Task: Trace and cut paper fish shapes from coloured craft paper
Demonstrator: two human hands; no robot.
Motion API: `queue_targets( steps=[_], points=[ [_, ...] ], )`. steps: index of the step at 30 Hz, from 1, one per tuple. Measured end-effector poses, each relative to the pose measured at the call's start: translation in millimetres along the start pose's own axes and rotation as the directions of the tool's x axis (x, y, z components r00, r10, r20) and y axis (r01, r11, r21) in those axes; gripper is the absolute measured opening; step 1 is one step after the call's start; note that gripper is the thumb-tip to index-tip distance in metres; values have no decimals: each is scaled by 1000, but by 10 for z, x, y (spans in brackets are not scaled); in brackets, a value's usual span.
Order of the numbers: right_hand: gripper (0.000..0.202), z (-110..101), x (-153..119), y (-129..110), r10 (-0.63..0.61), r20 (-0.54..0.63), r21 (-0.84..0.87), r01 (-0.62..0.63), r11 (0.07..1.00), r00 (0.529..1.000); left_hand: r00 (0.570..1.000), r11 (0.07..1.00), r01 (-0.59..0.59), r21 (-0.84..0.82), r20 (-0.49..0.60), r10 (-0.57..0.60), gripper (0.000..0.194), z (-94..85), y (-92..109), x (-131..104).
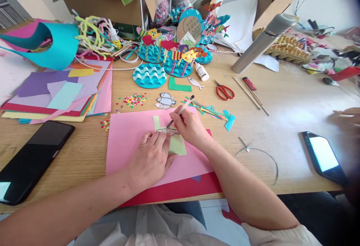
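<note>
Pink paper takes up the middle of this setup: the pink sheet [123,141] sits a bit askew on a red sheet [171,193] that reaches the front edge of the wooden table [289,118]. Left side's kinda tight, with only a band of wood between the black phone [36,156] and the pink sheet. Right side is roomier: a broad stretch of wood runs out to the lit phone [323,156], with a bent wire [264,150] lying in between. Past the far edge, some fish cutouts [165,100] are just beside the sheet, and paper strips [206,109] lie near its far right corner.

Now the hands. The left hand [153,156] is laid fairly flat, fingers together, fingertips on a grey-and-white fish shape [164,131] that lies on pale green paper [178,146], on top of the pink sheet. The right hand [189,126] is curled narrow around a pen [182,108], tip right at the fish's upper edge; can't tell if it's touching.
</note>
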State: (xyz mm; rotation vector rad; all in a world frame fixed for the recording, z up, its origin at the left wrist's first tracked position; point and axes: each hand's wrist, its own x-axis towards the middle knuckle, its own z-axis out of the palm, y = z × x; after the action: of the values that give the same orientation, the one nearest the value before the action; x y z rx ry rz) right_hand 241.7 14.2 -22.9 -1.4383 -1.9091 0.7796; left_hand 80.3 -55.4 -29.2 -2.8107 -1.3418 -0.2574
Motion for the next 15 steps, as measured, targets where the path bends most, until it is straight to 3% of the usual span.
queue_targets(
  steps=[9, 15],
  points=[
    [16, -3, -7, 53, 41, 27, -40, -40, 998, 999, 999, 1000, -17, 7, -35, 17, 47, 29, -1, -9],
    [14, 1, -14, 70, 5, 3, -13, -5, 1000, 1000, 999, 999, -28, 25, -35, 29, 49, 34, -2, -5]
  ],
)
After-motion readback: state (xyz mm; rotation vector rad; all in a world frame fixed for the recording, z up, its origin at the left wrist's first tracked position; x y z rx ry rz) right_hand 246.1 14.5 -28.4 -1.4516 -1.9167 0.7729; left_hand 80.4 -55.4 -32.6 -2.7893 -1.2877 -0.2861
